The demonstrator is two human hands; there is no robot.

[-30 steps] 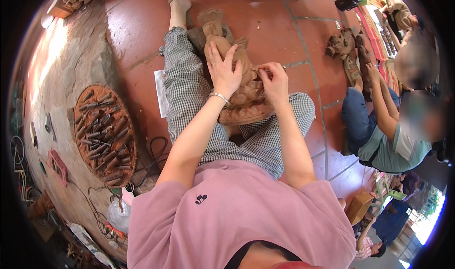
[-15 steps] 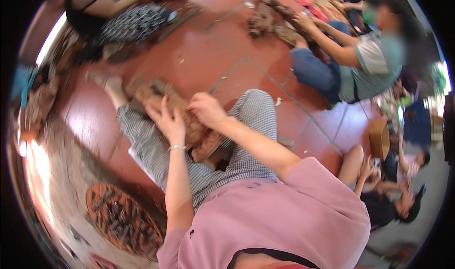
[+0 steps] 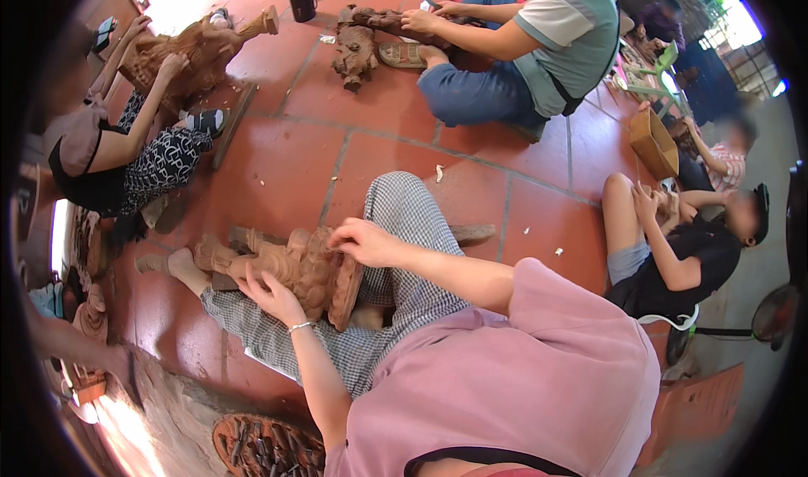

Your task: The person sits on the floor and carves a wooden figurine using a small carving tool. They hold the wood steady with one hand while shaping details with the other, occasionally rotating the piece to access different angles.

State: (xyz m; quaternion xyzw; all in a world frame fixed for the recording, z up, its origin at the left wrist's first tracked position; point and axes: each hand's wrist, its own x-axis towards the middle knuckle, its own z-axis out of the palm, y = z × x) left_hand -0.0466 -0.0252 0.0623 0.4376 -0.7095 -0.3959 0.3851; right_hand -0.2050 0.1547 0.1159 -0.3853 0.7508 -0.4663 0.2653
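Right hand (image 3: 364, 241): fingers curled down, tips pressing on the top of the wooden carving; nothing enclosed in it.
Left hand (image 3: 271, 296): open, palm cupped against the near underside of the carving, fingers spread along the wood, a thin bracelet (image 3: 299, 327) at the wrist.
Wooden carving (image 3: 290, 271): reddish-brown figure with deep ornate relief, lying on its side across the person's lap in checked trousers (image 3: 396, 225); its round base faces the body, its narrow end points toward the outstretched foot.
Floor (image 3: 286, 157): red tiles, a few pale chips scattered on them.
Round tray of tools (image 3: 265, 447): near the left elbow, apart from the hands.
Other people: one at upper left holds a similar carving (image 3: 198, 48); one in a grey-green shirt (image 3: 572, 39) works on a dark carving (image 3: 358, 44); a third sits at right.
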